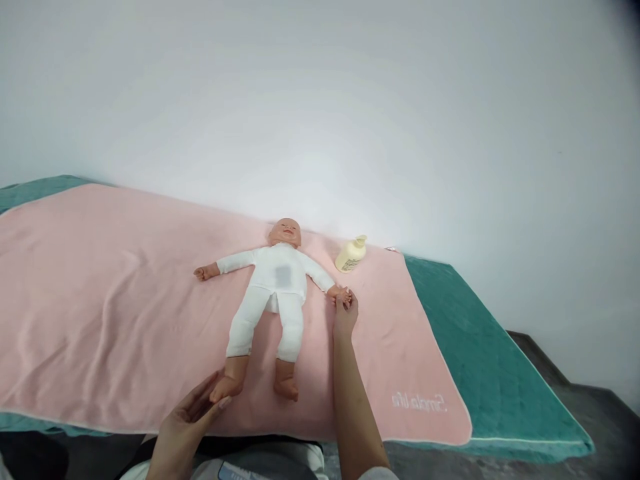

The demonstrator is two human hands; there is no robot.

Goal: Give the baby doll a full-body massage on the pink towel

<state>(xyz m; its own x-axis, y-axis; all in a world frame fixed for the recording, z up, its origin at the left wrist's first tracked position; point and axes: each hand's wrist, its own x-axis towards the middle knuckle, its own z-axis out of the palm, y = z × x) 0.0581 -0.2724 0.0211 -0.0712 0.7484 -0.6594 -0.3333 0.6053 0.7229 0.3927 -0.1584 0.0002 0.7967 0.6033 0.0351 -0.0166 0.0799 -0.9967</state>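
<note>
On its back on the pink blanket lies a baby doll (289,287) in white clothes, arms spread and legs toward me. My left hand (187,417) is at the doll's foot on the left side, thumb on the near side and fingers on the far side, closed loosely around its toes. My right hand (346,313) pinches the doll's hand on the right side between thumb and fingers. A cream pump bottle (351,255) stands upright just beyond my right hand.
The pink blanket (165,267), wrinkled on the left, covers much of a green quilted mat (465,327). A white wall (320,113) rises behind the far edge. Dark floor (590,413) shows at the lower right.
</note>
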